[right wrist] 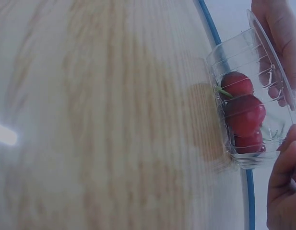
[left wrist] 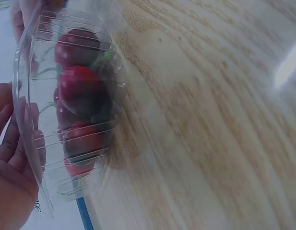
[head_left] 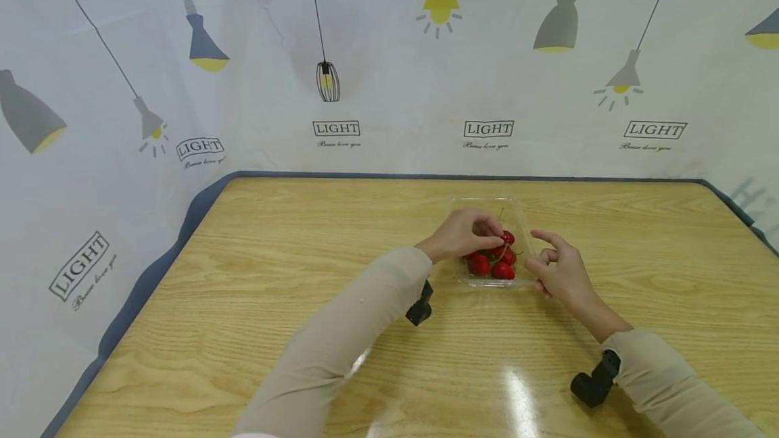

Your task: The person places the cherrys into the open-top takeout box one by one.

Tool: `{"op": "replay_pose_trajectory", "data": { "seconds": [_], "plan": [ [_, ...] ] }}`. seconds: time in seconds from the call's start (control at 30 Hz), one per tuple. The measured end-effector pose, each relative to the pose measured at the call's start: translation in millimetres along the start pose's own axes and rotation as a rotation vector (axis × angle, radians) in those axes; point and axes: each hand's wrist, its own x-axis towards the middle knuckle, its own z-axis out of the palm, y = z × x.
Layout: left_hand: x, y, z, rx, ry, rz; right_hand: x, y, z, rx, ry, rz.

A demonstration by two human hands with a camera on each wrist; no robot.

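The left hand (head_left: 461,234) reaches over the left rim of the clear plastic tray (head_left: 465,277), its curled fingertips pinching a red cherry (head_left: 508,238) at the top of the pile. The tray sits on the wooden tabletop (head_left: 274,269), right of centre and nearer the far edge, holding several more cherries (head_left: 491,265). Just beside the tray's right wall, the right hand (head_left: 558,270) rests with loosely bent fingers, holding nothing, its fingertips at the rim.

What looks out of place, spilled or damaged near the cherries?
Nothing stands out. The cherries all lie inside the clear tray, which sits flat on the table. The left hand reaches into it; none have spilled.
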Motion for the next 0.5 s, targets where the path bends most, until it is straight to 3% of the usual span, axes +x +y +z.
{"op": "replay_pose_trajectory", "data": {
  "seconds": [0.13, 0.5],
  "plan": [
    [-1.6, -3.2, -0.5, -0.010, 0.028, 0.014, 0.5, 0.2, 0.0, -0.003, -0.003, 0.003],
    [-13.9, -12.6, -17.5, 0.009, 0.222, 0.102, 0.2, -0.2, -1.2, 0.016, -0.016, 0.011]
  ]
}}
